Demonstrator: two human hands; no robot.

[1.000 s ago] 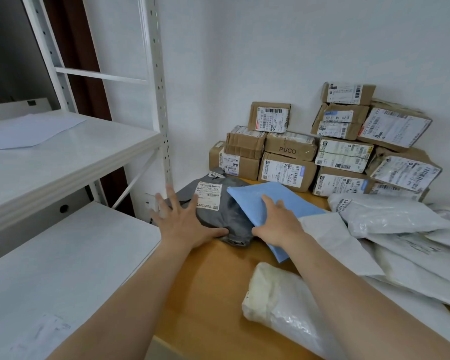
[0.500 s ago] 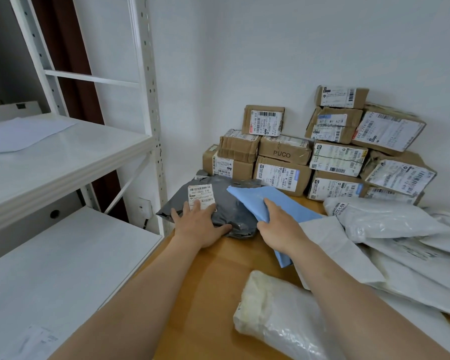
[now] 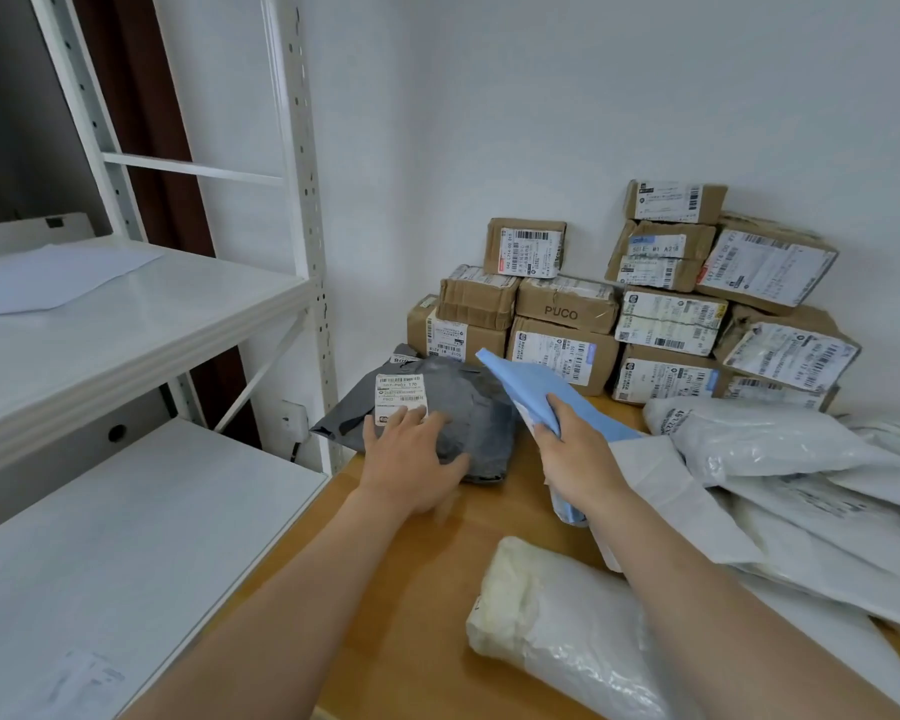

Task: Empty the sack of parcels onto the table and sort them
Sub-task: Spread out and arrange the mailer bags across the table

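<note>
Gripping the blue parcel (image 3: 526, 387) with curled fingers, the right hand (image 3: 578, 459) holds it tilted up above the table (image 3: 411, 589). Just beside it, the left hand (image 3: 411, 454) rests flat, fingers loosely spread, on the grey parcel (image 3: 463, 402); cardboard boxes (image 3: 567, 350) stand beyond both.

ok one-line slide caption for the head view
Parcel sorting: right hand grips a blue mailer, left hand rests on a grey mailer, cardboard boxes stacked behind.

1. Your left hand (image 3: 411, 459) lies palm down, fingers straight and slightly spread, with the bare forearm reaching in from the lower left.
2. Your right hand (image 3: 578, 459) grips a blue mailer (image 3: 520, 387), fingers curled round it, with the bare forearm stretching in from the lower right.
</note>
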